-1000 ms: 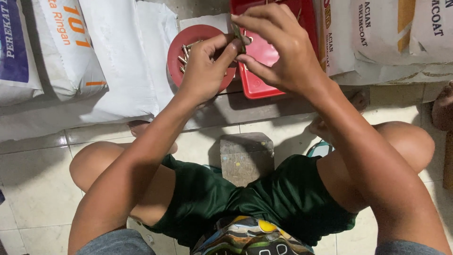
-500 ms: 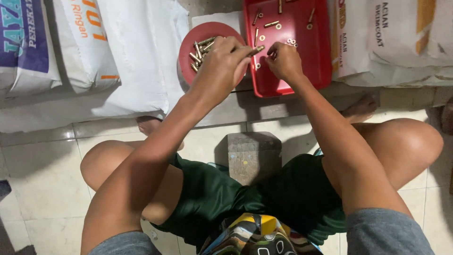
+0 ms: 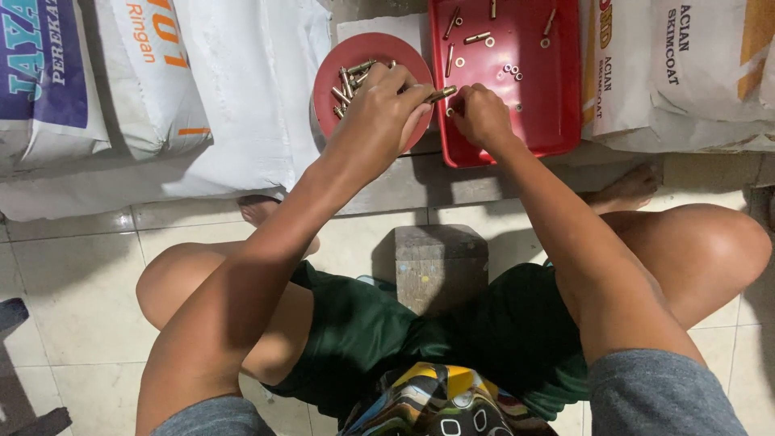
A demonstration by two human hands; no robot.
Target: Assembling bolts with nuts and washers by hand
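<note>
- A person sits low on a pale tiled floor (image 3: pixel 73 291), knees spread, seen from above by a camera on the head.
- The left hand (image 3: pixel 379 113) reaches forward over a round red dish (image 3: pixel 331 69); its fingers are closed in a pinch on a brass bolt (image 3: pixel 442 94), which sticks out to the right, roughly level.
- The round red dish holds a small heap of similar brass bolts (image 3: pixel 353 79), partly hidden by the left hand.
- The right hand (image 3: pixel 482 115) rests at the near left part of a red rectangular tray (image 3: pixel 557 121), just beside the tip of the held bolt; its fingers are curled downward, and whether they grip anything cannot be told.
- Loose bolts and small washers (image 3: pixel 510 71) lie scattered on the tray, apart from one another.
- Dish and tray sit side by side, touching or nearly so, on a raised grey ledge.
- White sacks (image 3: pixel 242 89) are piled to the left of the dish, and more sacks (image 3: pixel 686 73) to the right of the tray.
- A grey block (image 3: pixel 440 262) stands on the floor between the person's legs.
</note>
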